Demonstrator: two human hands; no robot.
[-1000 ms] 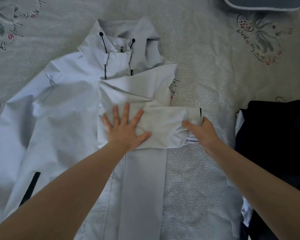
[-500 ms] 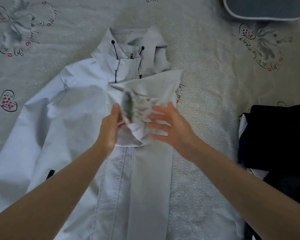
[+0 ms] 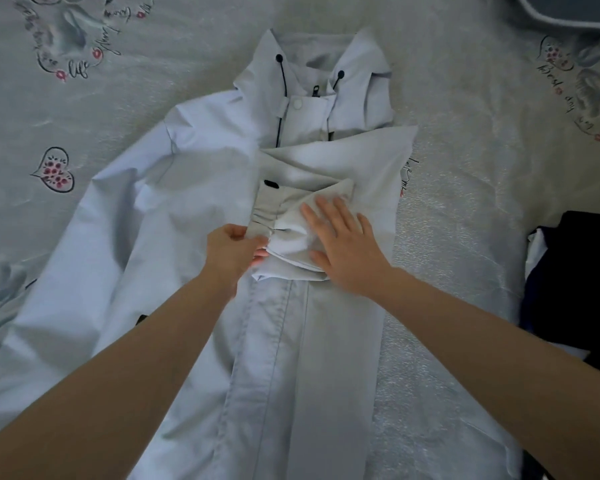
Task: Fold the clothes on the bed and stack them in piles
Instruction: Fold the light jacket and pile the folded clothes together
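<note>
Pale grey-blue jacket [image 3: 174,237] lies front-up on the bed [image 3: 465,98], roughly mid-bed. Long axis runs near edge to far edge, hood [image 3: 326,60] and collar toward the far edge, hem toward the near edge and out of frame. Zip placket runs down the centre line. One side of the jacket is folded in over the front, giving a straight edge along the body; its sleeve [image 3: 291,226] is doubled back across the chest, the gathered cuff with a black tab pointing toward the bed's left edge. The other sleeve is spread flat toward the near left corner. Right hand [image 3: 343,244]: fingers straight and slightly apart, palm flat, pressing on the folded sleeve. Left hand [image 3: 232,251]: fingers curled, pinching the cuff end of the same sleeve just beside the right hand. No containers seen; a pile of dark clothes [image 3: 579,289] with some white fabric sits at the bed's right edge. Grey cushion [image 3: 575,8] at the far right corner, partly cut off.
</note>
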